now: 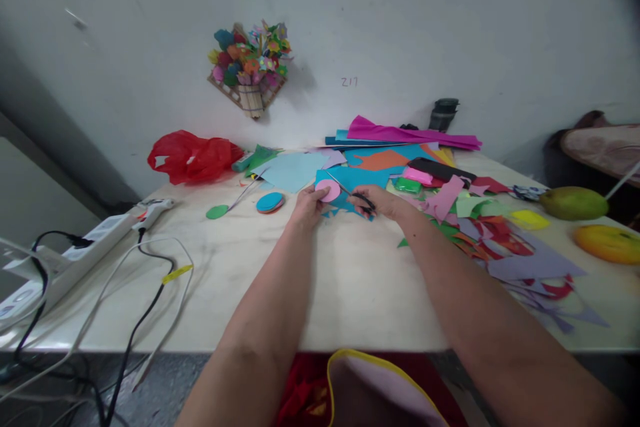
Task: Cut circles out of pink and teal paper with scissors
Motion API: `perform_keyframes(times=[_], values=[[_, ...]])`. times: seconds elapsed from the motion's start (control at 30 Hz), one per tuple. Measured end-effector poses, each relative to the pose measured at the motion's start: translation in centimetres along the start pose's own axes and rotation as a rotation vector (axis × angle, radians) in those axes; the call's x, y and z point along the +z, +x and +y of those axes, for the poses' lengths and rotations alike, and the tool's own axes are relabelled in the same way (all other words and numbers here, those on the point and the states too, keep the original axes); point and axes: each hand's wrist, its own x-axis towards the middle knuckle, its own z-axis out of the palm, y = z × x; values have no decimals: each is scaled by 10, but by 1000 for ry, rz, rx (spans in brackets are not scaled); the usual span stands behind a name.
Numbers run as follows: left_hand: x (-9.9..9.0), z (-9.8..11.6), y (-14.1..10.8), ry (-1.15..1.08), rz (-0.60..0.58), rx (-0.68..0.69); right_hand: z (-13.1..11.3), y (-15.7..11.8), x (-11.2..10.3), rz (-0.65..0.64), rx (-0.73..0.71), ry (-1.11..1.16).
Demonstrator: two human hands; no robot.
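Near the middle of the table, my left hand (309,203) pinches a pink paper or felt circle (329,191) together with a blue sheet (367,177) beneath it. My right hand (379,200) is closed around the black handles of a pair of scissors (363,201), whose blades point left over the blue sheet, close to the circle. Small blue scraps (333,212) lie just below. To the left of my left hand sits a stack of round pieces (269,201), blue on top. Farther left is a green disc (217,211) with a thin stem-like strip beside it.
Colourful offcuts (525,257) cover the table's right side, near a green mango-like fruit (573,203). A black phone-like object (441,169) lies behind them. A red plastic bag (193,155) is at the back left. A power strip (90,250) and cables occupy the left edge.
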Motion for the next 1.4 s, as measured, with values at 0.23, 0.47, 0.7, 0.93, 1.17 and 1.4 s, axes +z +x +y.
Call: perform_keyframes(times=[0.23, 0.47, 0.7, 0.93, 1.17, 1.4], values=[[-1, 0, 0, 7, -4, -8, -1, 0, 0, 1, 1, -20], [0, 1, -1, -9, -5, 2, 0, 1, 1, 5, -3, -8], [-1, -1, 1, -4, -5, 14, 4, 3, 0, 4, -26, 1], [-3, -2, 2, 2, 4, 14, 0, 2, 1, 12, -29, 3], [-1, 0, 1, -11, 24, 7, -2, 1, 0, 6, -23, 24], [0, 1, 0, -5, 38, 14, 1, 2, 0, -5, -41, 21]])
